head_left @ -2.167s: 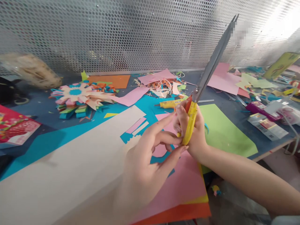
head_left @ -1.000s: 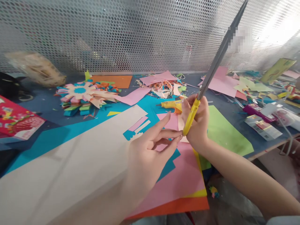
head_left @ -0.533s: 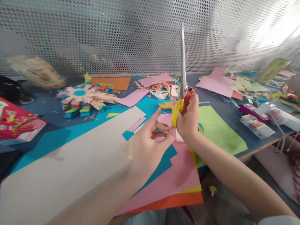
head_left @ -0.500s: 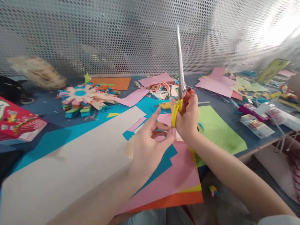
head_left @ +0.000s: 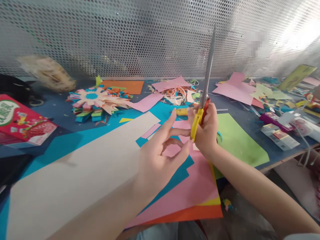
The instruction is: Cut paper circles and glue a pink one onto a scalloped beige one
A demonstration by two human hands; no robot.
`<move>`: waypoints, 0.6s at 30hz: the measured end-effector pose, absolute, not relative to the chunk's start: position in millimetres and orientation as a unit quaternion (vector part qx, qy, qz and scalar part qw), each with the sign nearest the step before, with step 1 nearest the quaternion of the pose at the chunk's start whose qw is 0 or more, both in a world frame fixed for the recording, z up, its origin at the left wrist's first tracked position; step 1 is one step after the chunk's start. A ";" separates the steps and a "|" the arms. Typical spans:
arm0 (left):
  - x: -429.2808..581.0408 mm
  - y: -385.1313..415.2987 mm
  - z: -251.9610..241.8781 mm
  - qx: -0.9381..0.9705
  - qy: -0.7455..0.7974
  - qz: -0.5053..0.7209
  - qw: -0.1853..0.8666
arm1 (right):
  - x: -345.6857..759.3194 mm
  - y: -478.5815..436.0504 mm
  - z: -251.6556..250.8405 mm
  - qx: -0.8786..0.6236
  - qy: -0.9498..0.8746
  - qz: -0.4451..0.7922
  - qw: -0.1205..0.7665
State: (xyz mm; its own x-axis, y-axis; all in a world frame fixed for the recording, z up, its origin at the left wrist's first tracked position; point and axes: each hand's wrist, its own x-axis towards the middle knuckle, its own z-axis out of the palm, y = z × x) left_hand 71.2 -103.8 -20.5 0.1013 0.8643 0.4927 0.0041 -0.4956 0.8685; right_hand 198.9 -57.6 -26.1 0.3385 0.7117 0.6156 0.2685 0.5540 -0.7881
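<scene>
Head view, clock read from frame centre: scissors are just off centre at 3 o'clock, held clear of the desk, blades pointing between 12 and 1 and looking pressed together. Our right hand has its grip closed round the red and yellow handles. Our left hand, at 6, has curled fingers, tips at the bottom of the yellow handle; we can't tell if that grip is pinching anything. Yellow tool lies between 2 and 3, partly hidden by our right hand. Big white sheet at 8, on top of a blue sheet; our left forearm passes over the white one. Pink sheet at 5, stepped blue piece on it, yellow sheet and orange sheet edges showing beneath. Green sheet between 3 and 4, just beyond our right forearm. Heap of paper shreds at 1, layered paper flower between 9 and 10, red box at 9. Purple object and small carton sit out near 3; carton print is too small to read. Perforated metal screen fills 12, behind the desk.
</scene>
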 end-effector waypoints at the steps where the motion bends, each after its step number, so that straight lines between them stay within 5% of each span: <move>1: 71.5 -104.4 -18.8 0.637 0.339 0.580 0.378 | 199.1 -58.4 -26.4 -0.440 -0.558 0.163 0.685; 10: 71.2 -105.3 -8.5 0.582 0.335 0.545 0.502 | 200.7 -66.9 -22.5 -0.396 -0.605 0.168 0.670; 18: 68.5 -108.1 -13.0 0.668 0.327 0.531 0.407 | 197.8 -69.2 -22.1 -0.379 -0.558 0.286 0.680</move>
